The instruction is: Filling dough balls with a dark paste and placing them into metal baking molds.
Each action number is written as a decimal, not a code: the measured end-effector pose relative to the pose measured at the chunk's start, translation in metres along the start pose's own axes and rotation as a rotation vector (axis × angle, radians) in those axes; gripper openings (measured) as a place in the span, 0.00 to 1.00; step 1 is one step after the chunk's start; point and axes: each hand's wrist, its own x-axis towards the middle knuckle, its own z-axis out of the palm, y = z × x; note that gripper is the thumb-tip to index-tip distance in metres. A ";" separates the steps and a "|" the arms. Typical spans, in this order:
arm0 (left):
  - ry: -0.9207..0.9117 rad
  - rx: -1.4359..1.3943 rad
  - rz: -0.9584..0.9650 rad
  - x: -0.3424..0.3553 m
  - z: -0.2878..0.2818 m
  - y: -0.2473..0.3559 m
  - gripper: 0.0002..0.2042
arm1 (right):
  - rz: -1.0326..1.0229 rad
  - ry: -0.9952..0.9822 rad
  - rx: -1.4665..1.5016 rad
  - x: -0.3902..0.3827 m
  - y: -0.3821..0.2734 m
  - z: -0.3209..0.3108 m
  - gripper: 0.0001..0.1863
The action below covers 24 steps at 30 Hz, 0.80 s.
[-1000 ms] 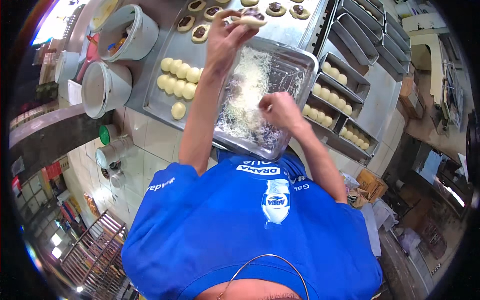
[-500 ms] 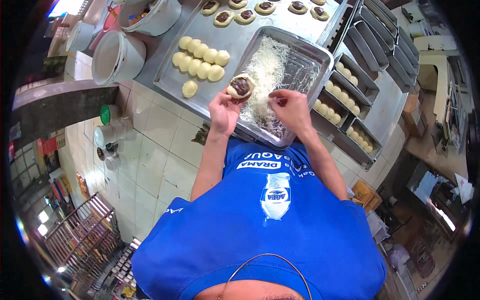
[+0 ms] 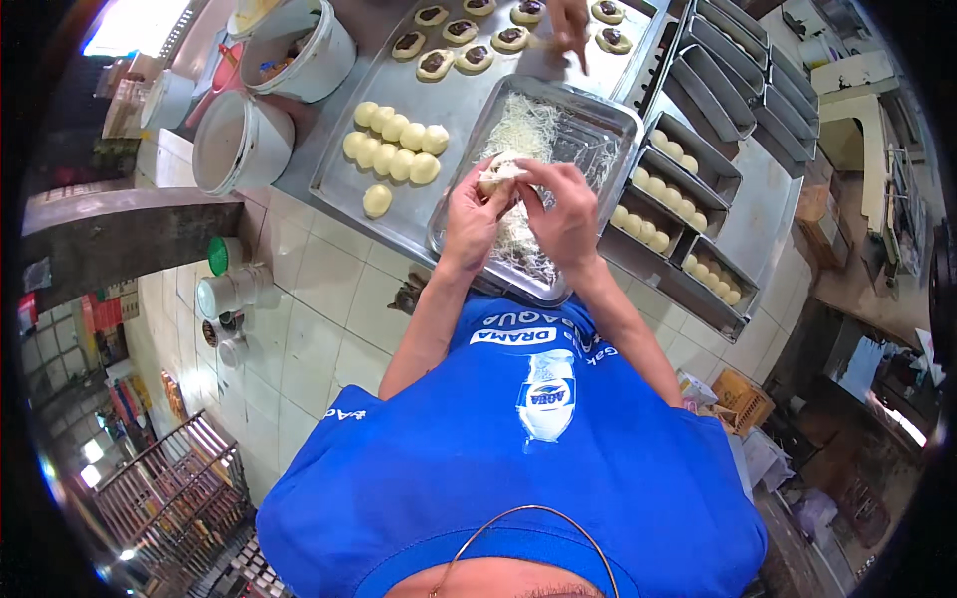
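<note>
**Both hands closed round a piece of dough above the tray of shreds**

Right now the left hand (image 3: 469, 214) and the right hand (image 3: 570, 214) meet over the steel tray (image 3: 613, 120) of pale shreds (image 3: 520, 130); between them sits a small dough piece (image 3: 495, 174), cupped in the left fingers and pinched from the other side by the right fingertips; both hands are clamped on it, fingers curled together; the piece looks roundish, so its long axis cannot be told, though its open top faces up and away from the person.

Beside the tray, on a flat steel sheet (image 3: 329, 184), lie plain dough balls (image 3: 394, 145) in two short rows, one ball apart below them; filled rounds with dark centres (image 3: 469, 40) line the far edge, where another person's hand (image 3: 568, 20) reaches; two white buckets (image 3: 244, 140) stand to the left; long narrow tins (image 3: 678, 214) with dough balls run along the right; a small brown carton (image 3: 743, 399) sits low on the right, its print too small to tell.
</note>
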 end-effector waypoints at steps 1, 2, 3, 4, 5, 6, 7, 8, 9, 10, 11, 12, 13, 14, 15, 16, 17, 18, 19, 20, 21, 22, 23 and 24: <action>-0.003 -0.012 0.001 -0.001 -0.002 0.002 0.17 | 0.154 -0.028 0.096 0.003 -0.002 -0.005 0.19; -0.005 -0.024 0.002 -0.001 -0.005 0.005 0.18 | 0.308 -0.057 0.194 0.005 -0.003 -0.010 0.19; -0.007 -0.037 0.002 -0.002 -0.007 0.007 0.19 | 0.462 -0.087 0.292 0.006 -0.003 -0.012 0.19; -0.007 -0.034 0.004 -0.002 -0.010 0.008 0.19 | 0.461 -0.086 0.295 0.005 -0.002 -0.014 0.19; -0.040 -0.035 0.001 -0.001 -0.014 0.008 0.19 | 0.561 -0.138 0.376 0.004 -0.001 -0.016 0.20; -0.074 -0.037 -0.002 0.000 -0.019 0.006 0.19 | 0.662 -0.190 0.456 0.003 0.000 -0.017 0.20; -0.108 -0.039 -0.005 0.002 -0.024 0.004 0.19 | 0.763 -0.243 0.537 0.001 0.001 -0.017 0.21; -0.142 -0.041 -0.010 0.003 -0.027 0.002 0.19 | 0.864 -0.296 0.617 0.000 0.001 -0.018 0.21; -0.141 -0.041 -0.008 0.004 -0.028 -0.001 0.19 | 0.862 -0.297 0.617 0.000 -0.002 -0.016 0.21; -0.092 -0.017 -0.038 0.005 -0.028 -0.004 0.18 | 0.705 -0.257 0.441 -0.001 -0.007 -0.012 0.21; -0.045 0.006 -0.069 0.006 -0.028 -0.008 0.17 | 0.547 -0.214 0.266 -0.003 -0.013 -0.007 0.21; 0.003 0.030 -0.101 0.007 -0.026 -0.012 0.17 | 0.389 -0.171 0.091 -0.005 -0.019 -0.002 0.20; 0.050 0.054 -0.132 0.007 -0.025 -0.015 0.16 | 0.228 -0.126 -0.082 -0.006 -0.021 -0.001 0.20; 0.049 0.052 -0.135 0.004 -0.019 -0.013 0.16 | 0.230 -0.127 -0.084 -0.005 -0.021 -0.003 0.20; 0.045 0.102 -0.077 -0.003 -0.011 -0.009 0.16 | 0.255 -0.112 -0.040 -0.005 -0.019 -0.007 0.20; 0.041 0.154 -0.016 -0.011 -0.001 -0.001 0.15 | 0.277 -0.096 0.007 -0.002 -0.017 -0.012 0.19; 0.035 0.207 0.042 -0.017 0.007 0.006 0.15 | 0.302 -0.077 0.054 -0.001 -0.015 -0.016 0.19; 0.029 0.260 0.100 -0.020 0.011 0.009 0.15 | 0.326 -0.058 0.100 0.001 -0.015 -0.018 0.18; 0.027 0.262 0.098 -0.019 0.009 0.007 0.15 | 0.329 -0.056 0.099 0.002 -0.016 -0.019 0.18; -0.017 0.189 0.137 -0.017 0.005 0.004 0.16 | 0.259 -0.077 0.145 0.003 -0.017 -0.020 0.18; -0.061 0.116 0.176 -0.015 0.000 0.000 0.18 | 0.188 -0.098 0.190 0.004 -0.019 -0.021 0.17; -0.105 0.043 0.215 -0.013 -0.004 -0.002 0.19 | 0.117 -0.119 0.235 0.006 -0.020 -0.022 0.16; -0.148 -0.031 0.254 -0.012 -0.007 -0.004 0.21 | 0.045 -0.140 0.279 0.007 -0.022 -0.022 0.16; -0.149 -0.030 0.254 -0.013 -0.006 -0.002 0.21 | 0.045 -0.139 0.279 0.006 -0.025 -0.023 0.16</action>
